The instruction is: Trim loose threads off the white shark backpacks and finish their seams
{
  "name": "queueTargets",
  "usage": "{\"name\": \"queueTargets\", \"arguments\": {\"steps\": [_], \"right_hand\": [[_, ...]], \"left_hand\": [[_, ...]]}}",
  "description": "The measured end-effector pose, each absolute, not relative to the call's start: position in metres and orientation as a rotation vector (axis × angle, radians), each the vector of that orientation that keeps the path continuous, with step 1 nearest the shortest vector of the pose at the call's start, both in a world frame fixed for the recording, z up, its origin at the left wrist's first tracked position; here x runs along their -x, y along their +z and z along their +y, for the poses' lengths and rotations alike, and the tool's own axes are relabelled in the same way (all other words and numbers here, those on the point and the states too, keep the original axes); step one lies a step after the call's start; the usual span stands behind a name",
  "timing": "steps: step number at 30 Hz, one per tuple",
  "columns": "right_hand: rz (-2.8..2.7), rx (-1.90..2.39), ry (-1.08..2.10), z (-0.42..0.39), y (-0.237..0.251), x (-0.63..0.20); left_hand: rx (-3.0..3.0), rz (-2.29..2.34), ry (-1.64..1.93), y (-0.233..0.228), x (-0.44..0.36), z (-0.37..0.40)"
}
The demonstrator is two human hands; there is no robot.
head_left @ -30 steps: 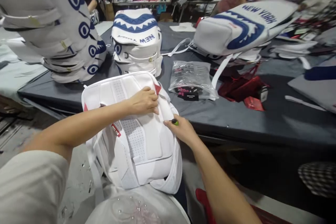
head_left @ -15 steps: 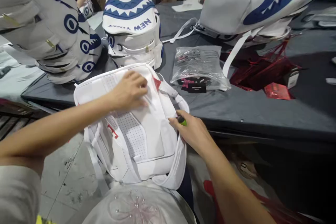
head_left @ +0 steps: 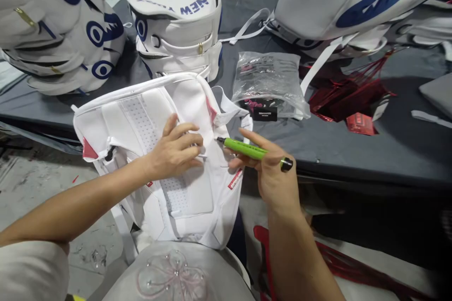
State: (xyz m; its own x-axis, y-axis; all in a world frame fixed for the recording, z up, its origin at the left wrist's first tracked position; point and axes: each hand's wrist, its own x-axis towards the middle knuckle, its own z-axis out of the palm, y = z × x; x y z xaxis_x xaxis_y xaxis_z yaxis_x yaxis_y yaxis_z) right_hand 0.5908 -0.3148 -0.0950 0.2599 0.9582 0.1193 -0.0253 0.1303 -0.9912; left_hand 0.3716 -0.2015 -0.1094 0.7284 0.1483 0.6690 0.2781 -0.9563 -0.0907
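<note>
A white backpack (head_left: 194,176) rests against my lap and the table edge, its padded, dotted back panel and straps facing me. On that panel lies my left hand (head_left: 180,146), fingers spread and slightly bent, palm down. My right hand (head_left: 273,164) grips a slim green pen-like tool (head_left: 245,147) with black ends. Its dark narrow tip points left, at the backpack beside a strap with a red tab (head_left: 211,112); whether it touches the fabric I cannot tell. A red-and-white label (head_left: 235,179) shows below the tool.
White-and-blue backpacks stand stacked at the left (head_left: 67,23) and the back middle (head_left: 176,14), with more lying at the right (head_left: 318,4). A clear plastic bag (head_left: 268,77) and red tags (head_left: 344,99) lie on the dark-covered table (head_left: 339,150).
My right hand has drawn back from the backpack's right side and turned, bringing the green tool into full view. My left hand has slid down the panel. The view has shifted closer.
</note>
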Motion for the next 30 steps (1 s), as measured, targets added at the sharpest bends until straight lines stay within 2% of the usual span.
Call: {"name": "queueTargets", "arguments": {"steps": [3, 11, 30], "right_hand": [[-1.057, 1.179, 1.05, -0.322, -0.105, -0.596], [-1.18, 1.523, 0.537, -0.317, -0.1, -0.559], [-1.13, 1.594, 0.449, -0.298, -0.101, -0.543]], "left_hand": [[2.778, -0.335, -1.052, -0.114, -0.369, -0.203], [2.684, -0.361, -1.115, -0.118, -0.376, -0.201], [2.636, -0.411, -1.088, -0.123, -0.379, -0.201]]}}
